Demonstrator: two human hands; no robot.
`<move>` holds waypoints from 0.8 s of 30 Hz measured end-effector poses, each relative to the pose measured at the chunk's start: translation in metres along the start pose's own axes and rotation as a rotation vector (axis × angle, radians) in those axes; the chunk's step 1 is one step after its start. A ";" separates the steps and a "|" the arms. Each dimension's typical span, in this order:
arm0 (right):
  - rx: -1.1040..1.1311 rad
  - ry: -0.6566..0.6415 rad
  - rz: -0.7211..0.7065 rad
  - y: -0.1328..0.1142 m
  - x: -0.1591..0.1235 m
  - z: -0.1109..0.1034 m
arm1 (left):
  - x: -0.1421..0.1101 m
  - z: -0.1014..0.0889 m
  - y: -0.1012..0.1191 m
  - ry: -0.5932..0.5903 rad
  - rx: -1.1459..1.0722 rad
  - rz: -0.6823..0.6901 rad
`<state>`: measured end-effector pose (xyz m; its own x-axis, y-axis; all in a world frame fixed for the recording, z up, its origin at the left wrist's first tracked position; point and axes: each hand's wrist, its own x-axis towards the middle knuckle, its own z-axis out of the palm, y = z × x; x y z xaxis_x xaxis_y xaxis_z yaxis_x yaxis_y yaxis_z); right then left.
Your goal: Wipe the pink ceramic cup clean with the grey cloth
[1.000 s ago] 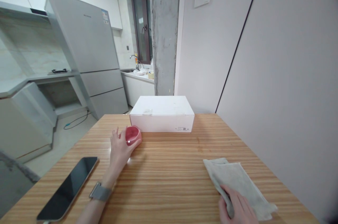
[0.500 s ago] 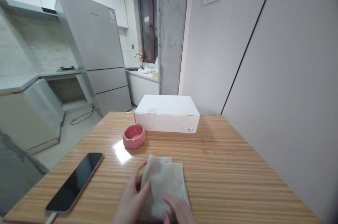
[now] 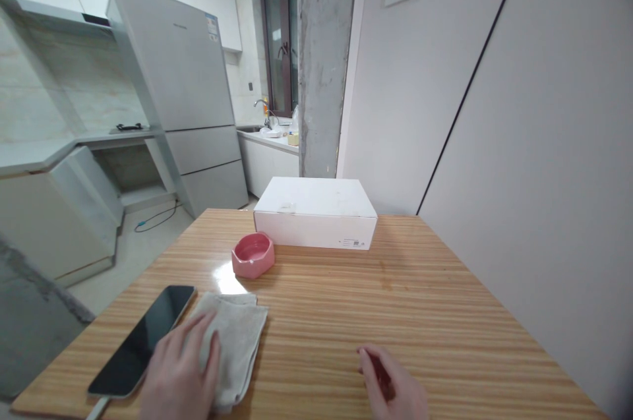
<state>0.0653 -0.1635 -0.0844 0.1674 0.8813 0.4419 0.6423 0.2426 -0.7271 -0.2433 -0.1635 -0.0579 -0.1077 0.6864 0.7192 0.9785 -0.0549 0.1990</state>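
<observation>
My left hand [image 3: 180,367] lies over the left part of a folded grey cloth [image 3: 237,341], fingers stretched and slightly apart, a little blurred. The thumb rests on top of the cloth, which is flat on the table beside the phone. My right hand [image 3: 393,386] is low at the centre right, above bare wood. Its fingers are curled with the thumb close to the index finger, and nothing shows between them. Farther back, a pink faceted bowl [image 3: 253,267] stands upright near the left front corner of a white box [image 3: 316,232].
A black phone [image 3: 143,344] with a white cable [image 3: 99,407] lies along the left side of the wooden table [image 3: 395,301]. Beyond it are a fridge [image 3: 173,64], kitchen counters and a concrete pillar [image 3: 324,64]. A pale wall panel rises on the right.
My left hand has left the bowl and joined the cloth. The cloth has come from the right, through the middle, to the left beside the phone. My right hand has let go of it.
</observation>
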 end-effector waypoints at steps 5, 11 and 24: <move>-0.073 -0.232 -0.058 -0.014 0.013 0.017 | -0.006 0.027 0.089 -0.196 -0.495 0.180; -0.086 -0.352 -0.057 -0.014 0.015 0.026 | -0.004 0.045 0.145 -0.624 -0.818 -0.055; -0.156 -0.251 -0.253 -0.011 0.007 0.028 | -0.003 0.044 0.144 -0.733 -0.898 -0.203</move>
<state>0.0385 -0.1491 -0.0878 -0.1866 0.8778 0.4412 0.7493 0.4176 -0.5139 -0.0943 -0.1418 -0.0608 0.1659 0.9783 0.1237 0.4486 -0.1866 0.8740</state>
